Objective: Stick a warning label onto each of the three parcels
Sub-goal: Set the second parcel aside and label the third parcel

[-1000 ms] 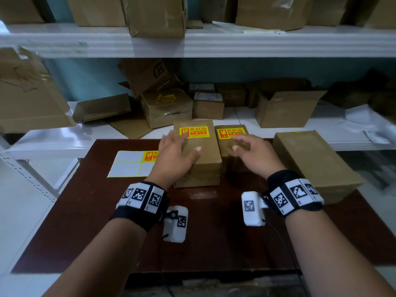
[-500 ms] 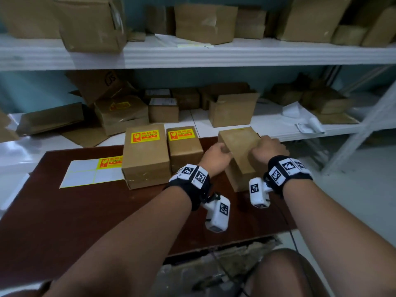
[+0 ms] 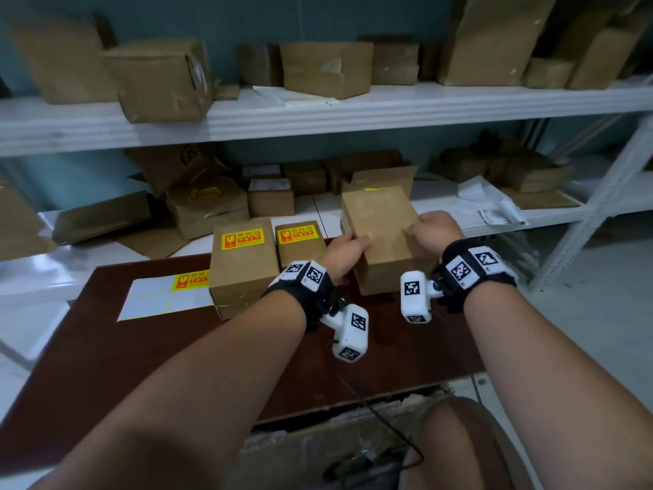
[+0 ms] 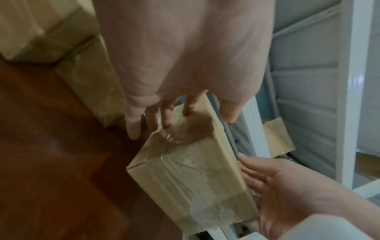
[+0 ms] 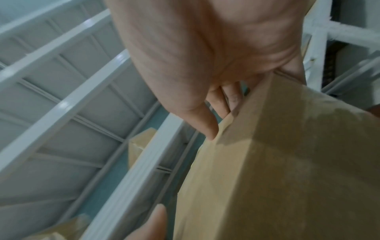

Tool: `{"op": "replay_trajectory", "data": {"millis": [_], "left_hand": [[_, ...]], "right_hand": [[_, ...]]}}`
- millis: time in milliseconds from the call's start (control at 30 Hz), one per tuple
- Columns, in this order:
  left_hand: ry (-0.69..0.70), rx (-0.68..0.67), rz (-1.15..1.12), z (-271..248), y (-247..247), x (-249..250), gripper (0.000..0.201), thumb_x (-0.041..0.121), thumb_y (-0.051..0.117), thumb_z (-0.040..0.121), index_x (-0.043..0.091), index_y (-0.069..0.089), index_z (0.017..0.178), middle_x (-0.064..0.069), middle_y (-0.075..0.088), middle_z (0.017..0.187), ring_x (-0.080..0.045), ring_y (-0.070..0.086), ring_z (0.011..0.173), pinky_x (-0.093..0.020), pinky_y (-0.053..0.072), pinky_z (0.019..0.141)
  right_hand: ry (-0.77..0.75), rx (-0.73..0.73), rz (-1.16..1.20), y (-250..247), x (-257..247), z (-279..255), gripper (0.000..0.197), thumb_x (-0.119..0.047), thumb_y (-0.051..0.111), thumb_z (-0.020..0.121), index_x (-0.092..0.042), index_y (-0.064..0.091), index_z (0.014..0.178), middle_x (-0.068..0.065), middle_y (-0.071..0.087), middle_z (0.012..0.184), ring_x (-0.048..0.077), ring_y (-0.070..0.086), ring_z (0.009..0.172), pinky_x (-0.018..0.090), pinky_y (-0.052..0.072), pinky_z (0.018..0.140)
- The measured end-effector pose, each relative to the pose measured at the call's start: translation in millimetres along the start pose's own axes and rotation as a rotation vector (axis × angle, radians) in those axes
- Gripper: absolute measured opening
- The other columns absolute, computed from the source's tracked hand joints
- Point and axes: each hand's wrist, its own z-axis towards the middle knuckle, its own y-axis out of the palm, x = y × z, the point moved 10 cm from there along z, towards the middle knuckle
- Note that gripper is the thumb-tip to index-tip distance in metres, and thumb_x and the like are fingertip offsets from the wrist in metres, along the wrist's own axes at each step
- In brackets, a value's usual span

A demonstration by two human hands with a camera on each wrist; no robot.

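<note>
A plain brown parcel (image 3: pixel 381 235) with no label on its top hangs tilted above the right end of the dark table (image 3: pixel 148 351). My left hand (image 3: pixel 348 254) grips its left side, thumb on top. My right hand (image 3: pixel 433 229) grips its right side. In the left wrist view the left hand's fingers (image 4: pixel 166 113) lie along the taped end of the parcel (image 4: pixel 195 170). The right wrist view shows the right hand's fingers (image 5: pixel 213 126) on the parcel's (image 5: pixel 287 178) edge. Two parcels bearing yellow labels (image 3: pixel 243 263) (image 3: pixel 300 244) stand side by side to its left. A white label sheet (image 3: pixel 159 298) with one yellow label (image 3: pixel 190 279) lies left of them.
White metal shelves (image 3: pixel 353 111) behind the table carry several cardboard boxes, and an open box (image 3: pixel 385 178) stands just behind the lifted parcel. A white shelf post (image 3: pixel 597 206) slants at the right. My knee (image 3: pixel 459 443) and a cable (image 3: pixel 371 412) are below the table's front edge.
Both hands left the two labelled parcels, moved right to the plain parcel, took hold of it and lifted it off the table. The head view has swung right.
</note>
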Motion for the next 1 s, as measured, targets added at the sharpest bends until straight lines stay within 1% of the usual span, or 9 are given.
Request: {"op": "replay_trajectory", "data": {"millis": [67,133,267,367,467,567,767,900,1000], "left_hand": [[0.080,0.046,0.015,-16.7,-25.2,22.6,0.052,0.052,0.051,0.095,0.024,0.052,0.138,0.005,0.057,0.130,-0.021,0.053,0.114,-0.040,0.043,0.092],[0.154,0.097,0.001,-34.8,-56.0,41.8,0.050,0.051,0.049,0.098,0.020,0.053,0.137,0.003,0.061,0.129,-0.017,0.059,0.108,-0.030,0.043,0.077],[0.183,0.214,-0.071,-69.2,-127.9,49.3,0.041,0.047,0.055,0.096,0.020,0.058,0.127,0.001,0.069,0.116,-0.014,0.065,0.090,-0.026,0.048,0.063],[0.136,0.310,-0.107,-92.8,-190.2,35.9,0.047,0.049,0.058,0.092,0.023,0.055,0.131,-0.002,0.069,0.116,-0.020,0.068,0.096,-0.036,0.056,0.070],[0.100,0.403,-0.184,-116.5,-251.5,16.7,0.040,0.039,0.058,0.092,0.016,0.060,0.125,-0.010,0.072,0.107,-0.027,0.070,0.092,-0.043,0.059,0.078],[0.032,0.490,-0.197,-143.5,-305.6,-12.5,0.035,0.040,0.057,0.092,0.016,0.060,0.116,-0.009,0.070,0.104,-0.027,0.068,0.095,-0.044,0.056,0.088],[-0.083,0.611,-0.204,-133.1,-393.6,-96.8,0.085,0.060,0.068,0.053,0.019,0.060,0.127,-0.008,0.071,0.115,-0.031,0.069,0.101,-0.053,0.054,0.091],[-0.116,0.589,-0.188,-146.8,-378.2,-100.1,0.071,0.055,0.065,0.068,0.018,0.059,0.128,-0.008,0.069,0.115,-0.031,0.066,0.104,-0.053,0.051,0.096],[-0.122,0.544,-0.166,-152.6,-351.9,-92.5,0.053,0.045,0.062,0.082,0.018,0.057,0.127,-0.007,0.065,0.118,-0.029,0.061,0.108,-0.052,0.047,0.100]], "right_hand": [[-0.058,0.014,0.070,-1.5,-29.2,-13.5,0.031,-0.030,0.069,0.083,-0.010,0.072,0.107,0.007,0.071,0.109,0.029,0.066,0.105,0.043,0.052,0.097],[-0.138,0.015,0.133,2.9,-64.6,-32.8,0.014,-0.023,0.070,0.087,-0.018,0.072,0.100,0.003,0.071,0.104,0.025,0.066,0.100,0.040,0.053,0.096],[-0.280,-0.044,0.244,35.9,-134.7,-71.7,0.023,-0.016,0.070,0.091,-0.012,0.072,0.113,0.003,0.071,0.105,0.021,0.066,0.096,0.033,0.053,0.089],[-0.325,-0.110,0.288,78.6,-175.0,-100.5,0.030,-0.018,0.070,0.091,-0.009,0.070,0.120,-0.002,0.067,0.103,0.022,0.066,0.100,0.037,0.054,0.094],[-0.380,-0.175,0.311,131.1,-211.5,-129.8,0.030,-0.019,0.071,0.090,-0.013,0.071,0.119,-0.004,0.069,0.109,0.019,0.066,0.098,0.032,0.053,0.091],[-0.393,-0.287,0.313,190.0,-237.6,-153.5,0.030,-0.019,0.072,0.088,-0.011,0.072,0.117,0.005,0.073,0.115,0.023,0.069,0.101,0.039,0.056,0.094],[-0.374,-0.401,0.314,270.4,-245.3,-179.0,0.032,-0.019,0.072,0.086,-0.013,0.072,0.118,0.004,0.074,0.114,0.024,0.069,0.103,0.044,0.055,0.096],[-0.329,-0.419,0.290,287.5,-227.3,-175.8,0.030,-0.017,0.072,0.088,-0.012,0.072,0.118,-0.003,0.072,0.110,0.022,0.068,0.103,0.042,0.054,0.097],[-0.313,-0.408,0.257,285.1,-210.7,-164.6,0.024,-0.019,0.072,0.087,-0.015,0.074,0.110,0.001,0.075,0.106,0.022,0.070,0.097,0.044,0.056,0.094]]}}
